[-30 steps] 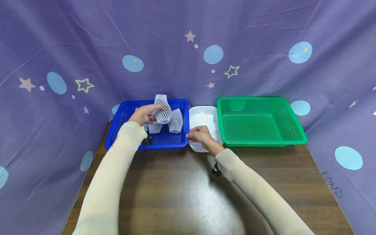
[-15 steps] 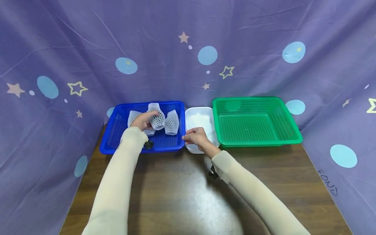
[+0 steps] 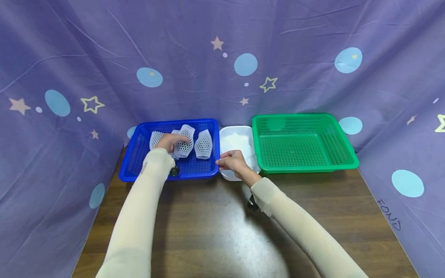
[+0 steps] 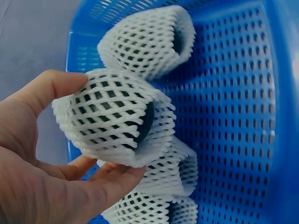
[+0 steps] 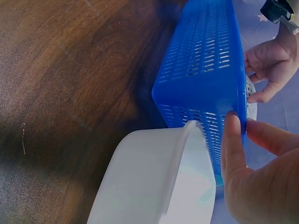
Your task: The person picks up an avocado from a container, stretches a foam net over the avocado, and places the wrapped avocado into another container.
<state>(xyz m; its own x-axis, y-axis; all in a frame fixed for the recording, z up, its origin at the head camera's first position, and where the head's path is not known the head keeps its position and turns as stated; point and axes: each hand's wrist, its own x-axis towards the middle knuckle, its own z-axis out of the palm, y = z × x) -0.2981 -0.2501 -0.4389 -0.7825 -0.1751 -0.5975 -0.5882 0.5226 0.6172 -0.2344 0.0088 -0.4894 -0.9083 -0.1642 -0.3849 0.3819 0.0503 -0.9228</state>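
Observation:
In the head view my left hand point(image 3: 168, 142) is inside the blue plastic basket point(image 3: 196, 170). Its thumb and fingers grip a dark, rounded object in a white foam net sleeve point(image 4: 105, 114), seen closely in the left wrist view. More foam-netted pieces lie around it: one netted piece point(image 4: 145, 44) above it in that view, others partly hidden below. Through the mesh only a dark surface shows. My right hand point(image 3: 234, 162) pinches the basket's right rim near the front corner; the right wrist view shows thumb and finger on either side of the rim point(image 5: 242, 105).
Right of the blue basket stands a white tub point(image 3: 227, 175) with white material inside, partly behind my right hand. Beyond it is a green basket point(image 3: 309, 168). A wooden tabletop point(image 3: 208, 216) lies in front, and a purple patterned curtain point(image 3: 194, 50) hangs behind.
My left hand has lowered the netted object from above the basket down among the others inside it. The right hand stays at the rim. The view shifted slightly.

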